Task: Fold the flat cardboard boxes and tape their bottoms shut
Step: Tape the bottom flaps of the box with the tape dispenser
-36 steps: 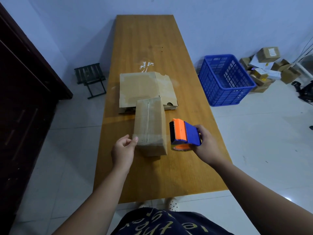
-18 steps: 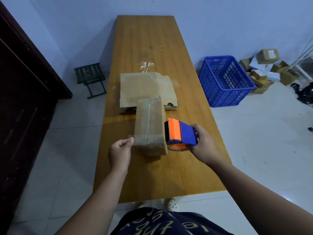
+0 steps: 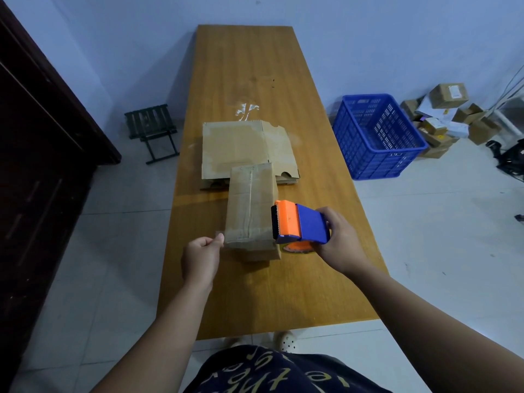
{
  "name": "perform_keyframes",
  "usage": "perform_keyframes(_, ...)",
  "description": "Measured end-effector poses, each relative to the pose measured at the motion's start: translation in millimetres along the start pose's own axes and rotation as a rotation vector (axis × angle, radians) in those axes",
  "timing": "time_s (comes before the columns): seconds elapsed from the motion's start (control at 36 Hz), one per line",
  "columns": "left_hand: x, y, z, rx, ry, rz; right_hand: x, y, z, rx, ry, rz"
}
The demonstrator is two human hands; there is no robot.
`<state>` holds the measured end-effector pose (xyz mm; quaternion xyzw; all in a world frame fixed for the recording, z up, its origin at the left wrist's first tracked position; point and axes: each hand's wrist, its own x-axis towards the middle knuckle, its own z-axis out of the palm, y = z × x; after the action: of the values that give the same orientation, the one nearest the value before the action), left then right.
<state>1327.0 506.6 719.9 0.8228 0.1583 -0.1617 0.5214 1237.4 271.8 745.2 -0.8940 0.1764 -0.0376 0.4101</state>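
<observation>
Head view looks down a long wooden worktop (image 3: 249,66) that runs away from the person toward a pale blue wall. A folded box (image 3: 251,202) lies lengthwise near the middle, its taped seam facing up. Its far end overlaps a stack of flat cardboard (image 3: 235,146). Beyond that stack is a patch of white residue (image 3: 246,110), and the far half of the surface is bare wood.

The left hand (image 3: 200,259) sits at the box's near-left corner, fingers curled, thumb and forefinger pinching the end of a strip of clear tape (image 3: 219,236). The right hand (image 3: 340,245) is wrapped around an orange-and-blue tape dispenser (image 3: 300,225), held at the box's near-right corner with its toothed edge toward the box.

The box's left side lies near the worktop's left edge, while a wider band of wood is free on its right. Bare wood also lies between the box and the near edge.

On the tiled floor to the left stand a dark wooden cabinet (image 3: 37,165) and a small folding stool (image 3: 151,123). To the right a blue crate (image 3: 377,165) stands just beside the worktop, with a heap of parcels (image 3: 448,114) past it by the wall.
</observation>
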Motion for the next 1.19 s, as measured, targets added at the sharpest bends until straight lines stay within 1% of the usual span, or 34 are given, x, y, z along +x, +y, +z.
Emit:
perform_keyframes(0.33,0.6,3.4,-0.8,0.021,-0.011,0.008,3.1,-3.8,-2.7,0.007,0.005,0.002)
perform_keyframes(0.56,2.0,1.2,-0.1,0.044,-0.021,-0.018,1.9,-4.3,-3.4,-0.007,0.001,0.006)
perform_keyframes(0.94,0.7,-1.1,2.3,0.026,-0.038,-0.025,3.7,6.5,-1.5,-0.021,-0.011,0.023)
perform_keyframes(1.19,-0.6,-0.4,6.4,0.026,-0.075,-0.006,1.5,9.1,-4.2,-0.081,-0.025,0.040)
